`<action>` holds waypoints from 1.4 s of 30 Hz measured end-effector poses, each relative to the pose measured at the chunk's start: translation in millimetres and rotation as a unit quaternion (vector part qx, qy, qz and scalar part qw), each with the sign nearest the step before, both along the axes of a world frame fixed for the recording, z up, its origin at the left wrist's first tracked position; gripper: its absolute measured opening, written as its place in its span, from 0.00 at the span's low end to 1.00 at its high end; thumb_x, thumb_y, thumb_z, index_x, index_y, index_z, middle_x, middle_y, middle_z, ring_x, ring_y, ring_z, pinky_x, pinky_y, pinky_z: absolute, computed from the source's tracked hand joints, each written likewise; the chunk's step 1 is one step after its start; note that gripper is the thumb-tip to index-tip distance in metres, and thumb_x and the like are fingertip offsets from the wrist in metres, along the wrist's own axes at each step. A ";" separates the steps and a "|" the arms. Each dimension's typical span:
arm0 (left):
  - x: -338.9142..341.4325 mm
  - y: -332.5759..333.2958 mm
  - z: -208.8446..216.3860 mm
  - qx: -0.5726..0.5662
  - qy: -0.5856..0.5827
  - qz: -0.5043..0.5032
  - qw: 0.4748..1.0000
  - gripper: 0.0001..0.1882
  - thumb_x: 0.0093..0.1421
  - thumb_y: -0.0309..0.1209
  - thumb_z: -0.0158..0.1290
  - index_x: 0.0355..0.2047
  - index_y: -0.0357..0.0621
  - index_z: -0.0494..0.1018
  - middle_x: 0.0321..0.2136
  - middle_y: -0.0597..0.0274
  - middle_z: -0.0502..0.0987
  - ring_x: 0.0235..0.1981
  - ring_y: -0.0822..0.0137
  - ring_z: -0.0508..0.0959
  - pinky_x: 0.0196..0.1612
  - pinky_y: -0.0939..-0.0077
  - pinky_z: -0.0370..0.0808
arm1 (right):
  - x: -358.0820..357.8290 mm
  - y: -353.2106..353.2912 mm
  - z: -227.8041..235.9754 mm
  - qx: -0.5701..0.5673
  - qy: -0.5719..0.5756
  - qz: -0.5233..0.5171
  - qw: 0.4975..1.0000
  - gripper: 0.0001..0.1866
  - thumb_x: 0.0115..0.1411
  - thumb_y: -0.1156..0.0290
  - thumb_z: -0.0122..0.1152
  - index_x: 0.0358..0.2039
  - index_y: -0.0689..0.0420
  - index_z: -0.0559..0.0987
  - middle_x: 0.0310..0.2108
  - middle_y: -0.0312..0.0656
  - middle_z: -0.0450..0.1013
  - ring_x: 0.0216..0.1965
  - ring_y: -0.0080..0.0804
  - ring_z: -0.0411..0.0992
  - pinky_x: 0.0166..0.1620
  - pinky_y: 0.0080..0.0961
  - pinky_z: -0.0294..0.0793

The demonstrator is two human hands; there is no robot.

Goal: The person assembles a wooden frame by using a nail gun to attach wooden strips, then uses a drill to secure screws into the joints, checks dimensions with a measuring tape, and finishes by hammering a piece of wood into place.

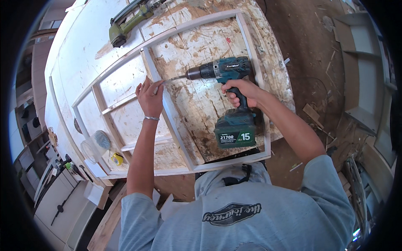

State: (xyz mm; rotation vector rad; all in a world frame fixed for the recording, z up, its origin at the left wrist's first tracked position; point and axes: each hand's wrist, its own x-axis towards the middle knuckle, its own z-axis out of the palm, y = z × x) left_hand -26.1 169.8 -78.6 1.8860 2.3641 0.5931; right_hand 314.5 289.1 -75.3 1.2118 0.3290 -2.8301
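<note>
My right hand (243,92) is wrapped round the grip of a teal and black cordless drill (233,69), with its large battery toward me. The drill lies level, its long bit (176,78) pointing left at an inner bar of a pale wooden frame (171,115). At that bar, my left hand (150,97) has thumb and forefinger closed beside the bit's tip. Its other fingers reach over the wood. Whatever sits between the fingertips is too small to make out. The frame lies flat, divided by several crossbars.
A green nail gun (125,30) rests beyond the frame on the stained worktable (188,111). To the left are a yellow tape measure (117,159), a bluish bundle (101,139) and a clear round lid (88,151). Open cabinet boxes (361,71) and wood scraps (313,115) are at right.
</note>
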 end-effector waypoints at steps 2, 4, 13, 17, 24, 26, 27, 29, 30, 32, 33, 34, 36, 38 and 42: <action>-0.2 -1.0 -0.7 0.005 -0.005 0.001 1.000 0.07 0.58 0.33 0.64 0.37 0.49 0.85 0.39 0.54 0.83 0.45 0.55 0.79 0.64 0.56 0.64 | -0.7 -0.1 1.4 0.001 0.001 -0.002 1.000 0.08 0.63 0.66 0.59 0.33 0.58 0.76 0.17 0.29 0.63 0.16 0.20 0.61 0.21 0.23 0.62; -2.6 0.3 -0.5 -0.002 0.002 -0.001 1.000 0.07 0.58 0.33 0.64 0.37 0.49 0.85 0.40 0.54 0.83 0.46 0.55 0.79 0.64 0.56 0.64 | 0.1 0.2 3.8 0.000 0.013 0.004 1.000 0.09 0.63 0.66 0.58 0.34 0.59 0.76 0.17 0.29 0.63 0.16 0.20 0.61 0.21 0.23 0.62; -9.8 -4.0 -3.1 -0.042 -0.024 0.006 0.999 0.06 0.57 0.33 0.65 0.36 0.52 0.84 0.53 0.46 0.79 0.54 0.58 0.78 0.66 0.58 0.59 | 4.7 3.3 3.9 0.012 0.029 0.023 0.999 0.09 0.63 0.66 0.58 0.36 0.59 0.77 0.16 0.29 0.63 0.15 0.19 0.59 0.20 0.21 0.60; -8.5 -2.9 -4.2 -0.041 -0.031 0.009 0.999 0.06 0.57 0.32 0.65 0.36 0.52 0.84 0.55 0.44 0.78 0.55 0.58 0.78 0.67 0.58 0.59 | 5.3 2.2 1.2 0.000 0.017 0.019 1.000 0.09 0.64 0.65 0.58 0.35 0.58 0.76 0.16 0.28 0.62 0.15 0.19 0.59 0.20 0.22 0.60; -8.0 -2.9 -4.4 -0.029 -0.022 0.012 0.999 0.06 0.57 0.32 0.65 0.35 0.50 0.85 0.54 0.47 0.79 0.54 0.57 0.79 0.66 0.59 0.60 | 0.1 -2.0 3.0 0.017 0.009 0.019 1.000 0.11 0.65 0.63 0.58 0.35 0.58 0.75 0.15 0.28 0.61 0.14 0.19 0.59 0.20 0.22 0.60; -6.8 -2.4 -2.6 -0.033 -0.032 0.011 0.999 0.06 0.57 0.32 0.64 0.35 0.50 0.85 0.53 0.47 0.80 0.53 0.57 0.79 0.66 0.59 0.60 | -0.2 -2.8 3.2 0.023 0.009 0.017 1.000 0.11 0.65 0.63 0.59 0.36 0.58 0.76 0.15 0.28 0.62 0.15 0.19 0.59 0.20 0.22 0.60; -6.4 -2.3 -2.8 -0.031 -0.030 0.011 0.999 0.06 0.57 0.32 0.64 0.35 0.50 0.85 0.53 0.47 0.80 0.52 0.57 0.79 0.66 0.59 0.60 | -0.2 -2.5 4.5 0.025 0.010 0.016 1.000 0.11 0.65 0.63 0.59 0.35 0.59 0.77 0.16 0.28 0.63 0.15 0.19 0.60 0.20 0.22 0.61; -6.0 -2.4 -2.8 -0.028 -0.026 0.011 0.999 0.06 0.57 0.33 0.64 0.35 0.50 0.85 0.53 0.48 0.80 0.52 0.57 0.79 0.66 0.59 0.60 | -0.3 -3.4 4.8 0.024 0.005 0.012 1.000 0.11 0.64 0.64 0.59 0.35 0.59 0.77 0.16 0.29 0.63 0.16 0.19 0.61 0.20 0.22 0.62; -5.6 -2.5 -3.4 -0.023 -0.022 0.010 0.999 0.06 0.57 0.33 0.64 0.35 0.50 0.85 0.51 0.49 0.80 0.51 0.57 0.79 0.66 0.59 0.60 | -0.4 -4.4 4.7 0.021 0.001 0.010 1.000 0.11 0.64 0.63 0.59 0.36 0.59 0.77 0.16 0.29 0.63 0.16 0.19 0.61 0.20 0.22 0.62; -3.4 -1.4 -4.2 -0.015 -0.016 0.008 1.000 0.06 0.58 0.33 0.64 0.35 0.50 0.84 0.49 0.51 0.81 0.49 0.58 0.79 0.65 0.59 0.61 | -1.0 -5.4 4.9 0.022 -0.008 0.010 1.000 0.11 0.64 0.63 0.60 0.35 0.58 0.77 0.16 0.29 0.63 0.16 0.20 0.61 0.20 0.22 0.62; -3.0 -1.2 -3.4 -0.010 -0.014 0.004 1.000 0.06 0.58 0.33 0.64 0.35 0.49 0.84 0.47 0.52 0.82 0.49 0.58 0.79 0.65 0.59 0.61 | -2.6 -5.0 5.7 0.025 -0.012 0.013 1.000 0.11 0.64 0.63 0.60 0.35 0.58 0.77 0.16 0.29 0.63 0.16 0.20 0.61 0.20 0.22 0.62; -3.1 -1.7 -2.1 -0.005 -0.012 0.001 1.000 0.06 0.58 0.33 0.64 0.35 0.49 0.84 0.45 0.53 0.82 0.48 0.58 0.80 0.65 0.59 0.61 | -3.6 -4.6 5.8 0.027 -0.017 0.016 0.999 0.11 0.64 0.62 0.60 0.35 0.58 0.77 0.16 0.29 0.63 0.15 0.20 0.60 0.21 0.22 0.62; -1.7 -1.9 0.6 -0.006 -0.009 0.003 1.000 0.06 0.58 0.33 0.64 0.36 0.50 0.85 0.44 0.52 0.82 0.48 0.57 0.79 0.65 0.59 0.62 | -4.0 -0.6 3.2 0.022 -0.012 0.024 0.999 0.11 0.63 0.62 0.60 0.35 0.58 0.77 0.16 0.29 0.64 0.16 0.20 0.61 0.21 0.22 0.62; 0.3 -1.3 1.7 -0.018 -0.007 0.013 1.000 0.07 0.58 0.33 0.64 0.38 0.51 0.85 0.44 0.48 0.83 0.50 0.55 0.79 0.66 0.57 0.62 | -3.7 0.1 -0.2 0.021 -0.008 0.031 0.999 0.12 0.63 0.62 0.60 0.34 0.58 0.77 0.17 0.29 0.64 0.16 0.21 0.61 0.21 0.22 0.62; 0.6 -1.6 3.5 -0.016 -0.006 0.008 1.000 0.08 0.58 0.34 0.64 0.37 0.50 0.85 0.44 0.49 0.83 0.50 0.54 0.79 0.66 0.57 0.63 | -5.9 -0.4 1.0 0.037 -0.025 0.039 0.998 0.11 0.62 0.62 0.62 0.33 0.58 0.77 0.17 0.30 0.66 0.16 0.22 0.63 0.21 0.23 0.64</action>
